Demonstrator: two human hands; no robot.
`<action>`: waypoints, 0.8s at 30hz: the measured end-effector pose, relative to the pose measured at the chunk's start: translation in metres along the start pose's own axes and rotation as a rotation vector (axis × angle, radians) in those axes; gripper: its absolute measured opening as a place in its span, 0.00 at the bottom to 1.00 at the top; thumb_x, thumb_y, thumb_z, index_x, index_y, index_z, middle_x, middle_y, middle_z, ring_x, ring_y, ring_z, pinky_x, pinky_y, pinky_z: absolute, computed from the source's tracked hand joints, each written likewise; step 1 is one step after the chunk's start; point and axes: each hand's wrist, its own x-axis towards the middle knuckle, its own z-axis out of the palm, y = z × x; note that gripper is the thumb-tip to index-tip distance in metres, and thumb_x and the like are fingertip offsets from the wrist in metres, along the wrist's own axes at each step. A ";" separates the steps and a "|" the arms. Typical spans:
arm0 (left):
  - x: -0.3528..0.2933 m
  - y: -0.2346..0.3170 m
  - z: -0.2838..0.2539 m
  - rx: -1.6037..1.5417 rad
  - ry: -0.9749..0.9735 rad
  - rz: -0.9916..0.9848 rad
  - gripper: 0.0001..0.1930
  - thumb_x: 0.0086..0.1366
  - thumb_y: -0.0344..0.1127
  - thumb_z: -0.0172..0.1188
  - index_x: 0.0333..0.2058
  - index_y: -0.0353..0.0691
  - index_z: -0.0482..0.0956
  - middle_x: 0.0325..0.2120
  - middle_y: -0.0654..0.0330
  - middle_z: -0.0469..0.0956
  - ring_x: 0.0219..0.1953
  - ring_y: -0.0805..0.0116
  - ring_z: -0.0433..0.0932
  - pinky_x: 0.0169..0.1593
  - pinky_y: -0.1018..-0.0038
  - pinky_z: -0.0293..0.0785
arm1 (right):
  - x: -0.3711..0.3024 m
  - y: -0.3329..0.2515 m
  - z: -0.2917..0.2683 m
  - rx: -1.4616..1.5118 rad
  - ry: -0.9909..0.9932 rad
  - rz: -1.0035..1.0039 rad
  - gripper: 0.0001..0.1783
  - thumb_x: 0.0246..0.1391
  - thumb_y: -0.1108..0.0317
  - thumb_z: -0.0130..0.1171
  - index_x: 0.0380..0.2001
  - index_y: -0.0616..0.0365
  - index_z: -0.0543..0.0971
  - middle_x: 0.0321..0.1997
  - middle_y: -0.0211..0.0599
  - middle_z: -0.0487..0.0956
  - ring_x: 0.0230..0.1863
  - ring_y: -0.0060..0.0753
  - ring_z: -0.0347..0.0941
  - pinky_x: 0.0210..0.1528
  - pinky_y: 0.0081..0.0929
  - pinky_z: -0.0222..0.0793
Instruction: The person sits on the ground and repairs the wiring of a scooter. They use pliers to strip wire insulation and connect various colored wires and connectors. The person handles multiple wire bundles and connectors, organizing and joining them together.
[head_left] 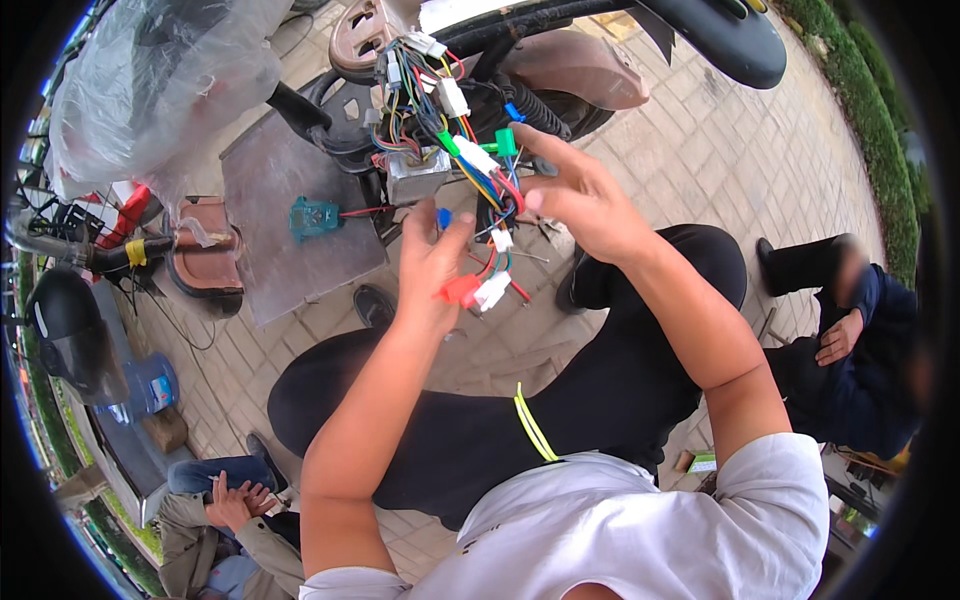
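A bundle of coloured wires (pixel 492 180) with several plugs hangs from an opened electric scooter (pixel 590 70). My left hand (pixel 428 265) has its thumb and a finger on either side of a small blue connector (pixel 444 217); the contact is partly hidden. Below that hand dangle a red connector (pixel 459 290) and a white connector (pixel 492 291). My right hand (pixel 590 205) closes thumb and curled fingers on red wires of the bundle, its index finger stretched toward a green connector (pixel 504 143). A silver metal box (pixel 417 175) sits behind my left hand.
A teal multimeter (pixel 314 217) with a red lead lies on the scooter's footboard (pixel 275 260). Clear plastic sheeting (pixel 165 95) covers the front end. A black helmet (pixel 70 320) and a water jug (pixel 155 385) stand left. Seated people (pixel 235 510) are on both sides of me.
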 end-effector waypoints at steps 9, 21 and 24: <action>0.003 0.007 0.000 -0.248 -0.023 -0.026 0.15 0.71 0.33 0.52 0.53 0.34 0.67 0.46 0.49 0.77 0.50 0.58 0.76 0.57 0.62 0.72 | 0.007 0.028 0.002 0.214 0.302 0.046 0.26 0.60 0.70 0.58 0.59 0.66 0.67 0.48 0.40 0.77 0.43 0.26 0.78 0.49 0.27 0.76; -0.004 0.017 0.003 -0.201 -0.168 0.009 0.18 0.74 0.43 0.47 0.51 0.33 0.69 0.40 0.50 0.79 0.45 0.55 0.80 0.52 0.60 0.75 | 0.009 0.028 -0.002 0.276 0.319 0.033 0.22 0.60 0.67 0.61 0.54 0.67 0.70 0.36 0.36 0.80 0.37 0.26 0.77 0.43 0.28 0.75; -0.004 0.017 0.003 -0.199 -0.165 -0.007 0.19 0.74 0.43 0.46 0.52 0.34 0.68 0.40 0.49 0.79 0.45 0.55 0.80 0.52 0.59 0.75 | 0.006 0.028 -0.004 0.300 0.326 0.098 0.20 0.60 0.66 0.61 0.52 0.66 0.71 0.37 0.37 0.80 0.37 0.27 0.78 0.43 0.29 0.76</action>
